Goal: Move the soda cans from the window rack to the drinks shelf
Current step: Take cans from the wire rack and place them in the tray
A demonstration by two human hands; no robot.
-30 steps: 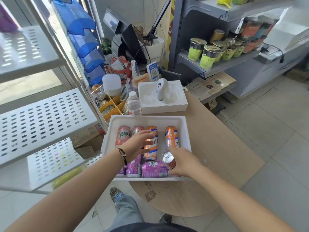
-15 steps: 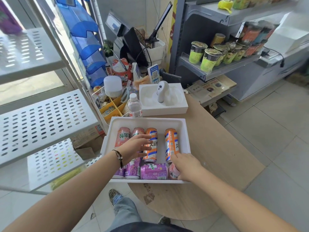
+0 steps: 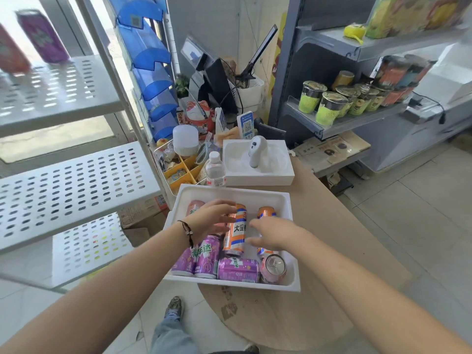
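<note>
Hovering over the white tray (image 3: 292,254) on the counter (image 3: 332,226), both hands work among the soda cans lying flat inside it. Left hand (image 3: 210,221) rests over the pink can (image 3: 194,206) at the tray's far-left, fingers loosely spread and reaching toward the orange-and-white can (image 3: 236,232); whether it grips anything cannot be told, motion blur. Right hand (image 3: 270,233) sits just right of that can, fingers relaxed and pointing left, covering most of a 2nd orange can (image 3: 267,212); it holds nothing visible.

Key relation: the orange-and-white can lies between the 2 hands, long axis running away from the person, base toward the near edge. Both hands are about equally near; left fingertips look closer to its top end.

Near row: 2 purple cans (image 3: 198,256) side by side, a 3rd purple can (image 3: 238,269) crosswise, and a pink can (image 3: 273,269) with its top facing up.

2 more cans (image 3: 42,37) stand on the window rack (image 3: 76,180) upper left, well apart from the hands. Likely the drinks shelf (image 3: 344,123) is the grey one at right, across the counter.
</note>
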